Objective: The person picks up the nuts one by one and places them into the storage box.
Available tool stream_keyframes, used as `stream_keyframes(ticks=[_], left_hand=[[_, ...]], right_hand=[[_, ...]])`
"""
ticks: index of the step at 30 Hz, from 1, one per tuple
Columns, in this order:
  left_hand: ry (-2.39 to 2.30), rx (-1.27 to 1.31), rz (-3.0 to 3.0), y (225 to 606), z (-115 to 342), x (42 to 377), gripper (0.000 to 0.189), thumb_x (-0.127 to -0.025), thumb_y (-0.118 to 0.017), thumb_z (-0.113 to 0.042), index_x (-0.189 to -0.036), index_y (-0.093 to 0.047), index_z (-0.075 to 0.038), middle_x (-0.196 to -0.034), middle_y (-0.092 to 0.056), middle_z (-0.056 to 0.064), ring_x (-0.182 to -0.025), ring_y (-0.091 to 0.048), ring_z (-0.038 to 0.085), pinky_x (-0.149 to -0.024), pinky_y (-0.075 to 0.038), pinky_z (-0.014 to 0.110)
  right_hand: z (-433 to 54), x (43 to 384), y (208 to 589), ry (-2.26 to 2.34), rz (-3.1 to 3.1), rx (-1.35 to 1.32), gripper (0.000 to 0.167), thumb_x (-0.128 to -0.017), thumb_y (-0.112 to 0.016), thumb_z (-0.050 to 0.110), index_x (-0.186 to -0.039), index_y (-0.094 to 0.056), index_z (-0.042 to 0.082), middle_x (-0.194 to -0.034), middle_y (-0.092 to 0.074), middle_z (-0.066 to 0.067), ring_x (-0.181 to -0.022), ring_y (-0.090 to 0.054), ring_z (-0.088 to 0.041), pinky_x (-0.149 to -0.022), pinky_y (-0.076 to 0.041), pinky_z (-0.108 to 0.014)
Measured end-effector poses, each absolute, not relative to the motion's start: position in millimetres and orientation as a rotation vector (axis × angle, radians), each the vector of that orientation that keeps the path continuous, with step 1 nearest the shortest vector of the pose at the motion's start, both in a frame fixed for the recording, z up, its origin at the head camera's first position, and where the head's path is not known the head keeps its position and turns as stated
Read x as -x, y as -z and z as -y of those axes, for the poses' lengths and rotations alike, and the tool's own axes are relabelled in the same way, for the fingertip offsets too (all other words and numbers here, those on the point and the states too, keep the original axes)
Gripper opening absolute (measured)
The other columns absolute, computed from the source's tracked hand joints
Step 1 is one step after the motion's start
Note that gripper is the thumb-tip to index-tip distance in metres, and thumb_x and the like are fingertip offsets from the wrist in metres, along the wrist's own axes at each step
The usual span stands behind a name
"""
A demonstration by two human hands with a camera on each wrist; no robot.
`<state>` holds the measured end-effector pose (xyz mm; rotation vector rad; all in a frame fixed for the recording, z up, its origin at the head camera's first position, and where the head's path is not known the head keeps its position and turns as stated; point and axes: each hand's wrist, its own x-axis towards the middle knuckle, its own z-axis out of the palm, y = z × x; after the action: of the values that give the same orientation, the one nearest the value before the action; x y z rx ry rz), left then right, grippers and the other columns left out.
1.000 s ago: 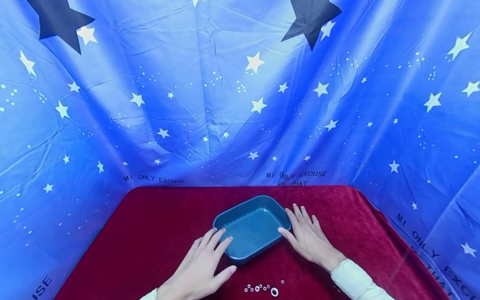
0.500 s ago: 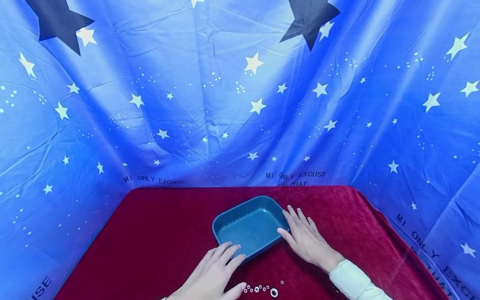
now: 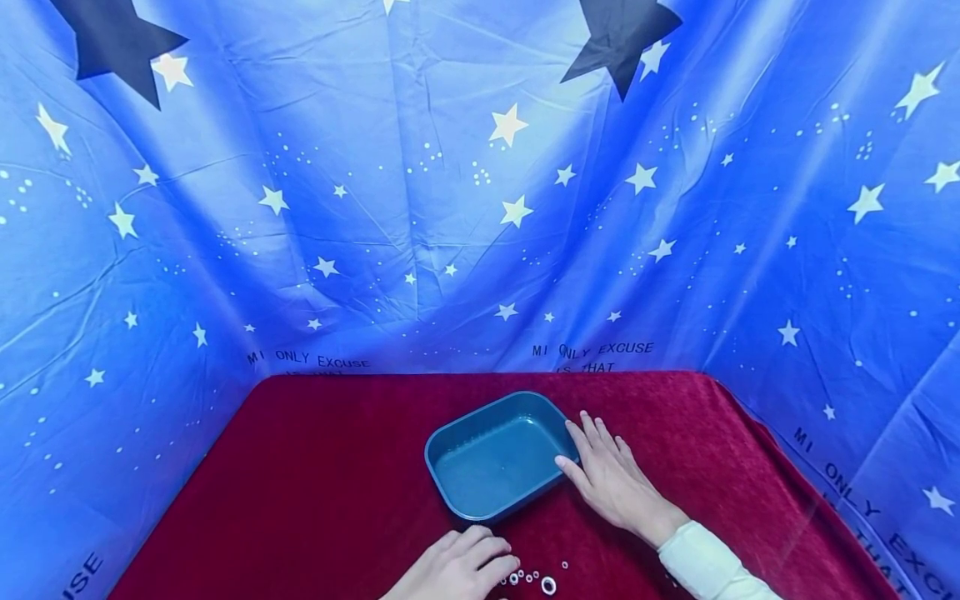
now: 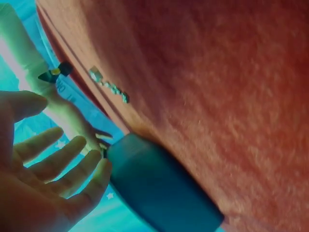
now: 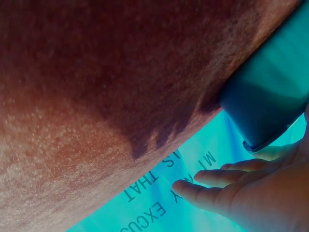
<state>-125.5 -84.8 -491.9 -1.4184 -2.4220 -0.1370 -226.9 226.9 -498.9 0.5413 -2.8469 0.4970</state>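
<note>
A dark teal rectangular plastic basin (image 3: 502, 467) stands on the table with nothing in it. My right hand (image 3: 618, 487) lies along its right end, fingers outstretched and thumb at the rim; in the right wrist view the fingers (image 5: 227, 176) extend beside the basin wall (image 5: 260, 113). My left hand (image 3: 457, 568) hovers just in front of the basin's near edge, fingers loosely bent, with nothing held, as the left wrist view shows around the hand (image 4: 53, 179). Close by its fingertips lie several small metal nuts (image 3: 528, 577) in a row and one larger nut (image 3: 549, 586).
Dark red velvet cloth (image 3: 315, 483) covers the table. A blue curtain (image 3: 420, 208) printed with stars and lettering hangs behind and along both sides. One small nut (image 3: 566, 565) lies a little apart from the row, to the right.
My left hand has left the basin's near left side and moved toward me and right, now partly covering the row of nuts. The right hand and the basin stay almost in place.
</note>
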Motion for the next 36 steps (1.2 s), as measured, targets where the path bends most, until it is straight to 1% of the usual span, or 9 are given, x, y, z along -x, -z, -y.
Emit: stream_keyframes(ticks=[4,9,12,16,19,23,27,32,36], left_hand=[[0.018,1.455,2.43,501.5,81.0,128.2,0.032,-0.108,-0.068,-0.045,-0.133,-0.075,-0.027,-0.124,-0.072,-0.014,-0.108,-0.062,0.001,-0.079,-0.044,0.01],[-0.137,1.462,2.394,512.5,78.1,132.0,0.019,-0.105,-0.069,-0.044,-0.117,-0.078,-0.032,-0.112,-0.072,-0.019,-0.098,-0.06,-0.002,-0.067,-0.031,0.009],[-0.192,1.477,2.372,515.3,77.1,134.7,0.017,-0.104,-0.069,-0.046,-0.111,-0.079,-0.033,-0.107,-0.071,-0.021,-0.092,-0.057,-0.002,-0.064,-0.027,0.01],[-0.237,1.497,2.327,516.3,75.5,138.4,0.012,-0.101,-0.072,-0.044,-0.101,-0.079,-0.034,-0.099,-0.068,-0.02,-0.086,-0.052,-0.002,-0.062,-0.025,0.011],[-0.196,1.553,2.364,515.2,73.8,140.2,0.011,-0.1,-0.074,-0.041,-0.095,-0.077,-0.032,-0.093,-0.064,-0.019,-0.082,-0.048,-0.003,-0.063,-0.026,0.009],[-0.093,1.639,2.454,513.3,71.0,141.6,0.012,-0.102,-0.073,-0.038,-0.096,-0.077,-0.028,-0.088,-0.062,-0.018,-0.08,-0.045,-0.004,-0.067,-0.031,0.007],[-0.072,1.685,2.455,512.9,68.2,142.2,0.014,-0.104,-0.072,-0.038,-0.1,-0.078,-0.026,-0.086,-0.061,-0.017,-0.079,-0.045,-0.005,-0.072,-0.033,0.007],[-0.078,1.67,2.415,513.8,66.9,140.9,0.015,-0.104,-0.072,-0.038,-0.105,-0.078,-0.025,-0.085,-0.062,-0.016,-0.077,-0.046,-0.005,-0.072,-0.035,0.008],[-0.11,1.682,2.353,509.9,67.5,138.2,0.014,-0.102,-0.073,-0.039,-0.105,-0.077,-0.027,-0.086,-0.062,-0.016,-0.077,-0.047,-0.005,-0.072,-0.035,0.008]], right_hand=[[-227.7,227.9,500.4,-0.498,2.831,-0.551,0.073,-0.114,-0.054,0.05,-0.164,-0.045,-0.002,-0.172,-0.036,-0.031,-0.158,-0.033,-0.055,-0.119,-0.032,-0.078],[-227.8,227.8,500.0,-0.495,2.829,-0.559,0.072,-0.114,-0.054,0.049,-0.165,-0.045,-0.002,-0.172,-0.036,-0.03,-0.159,-0.033,-0.055,-0.119,-0.032,-0.078],[-228.2,227.7,499.5,-0.497,2.829,-0.555,0.072,-0.114,-0.054,0.049,-0.165,-0.045,-0.001,-0.172,-0.036,-0.03,-0.159,-0.032,-0.054,-0.12,-0.031,-0.077],[-228.6,227.5,499.6,-0.51,2.837,-0.548,0.072,-0.114,-0.054,0.049,-0.166,-0.044,-0.001,-0.173,-0.035,-0.03,-0.16,-0.031,-0.053,-0.121,-0.03,-0.077],[-229.0,227.9,501.0,-0.52,2.845,-0.545,0.073,-0.114,-0.053,0.05,-0.166,-0.043,0.0,-0.174,-0.034,-0.029,-0.161,-0.03,-0.053,-0.122,-0.029,-0.076],[-229.2,228.4,501.7,-0.529,2.848,-0.543,0.074,-0.114,-0.053,0.051,-0.167,-0.042,0.0,-0.174,-0.034,-0.029,-0.161,-0.03,-0.053,-0.122,-0.028,-0.076],[-229.6,228.9,501.7,-0.528,2.85,-0.54,0.074,-0.114,-0.053,0.051,-0.166,-0.042,-0.001,-0.174,-0.033,-0.029,-0.161,-0.029,-0.053,-0.122,-0.028,-0.076],[-229.3,228.8,501.7,-0.522,2.847,-0.541,0.074,-0.115,-0.052,0.051,-0.166,-0.043,-0.001,-0.174,-0.033,-0.029,-0.161,-0.029,-0.052,-0.122,-0.028,-0.076],[-229.3,228.4,502.2,-0.517,2.846,-0.547,0.074,-0.115,-0.052,0.051,-0.166,-0.043,-0.001,-0.174,-0.034,-0.029,-0.161,-0.03,-0.053,-0.122,-0.029,-0.076]])
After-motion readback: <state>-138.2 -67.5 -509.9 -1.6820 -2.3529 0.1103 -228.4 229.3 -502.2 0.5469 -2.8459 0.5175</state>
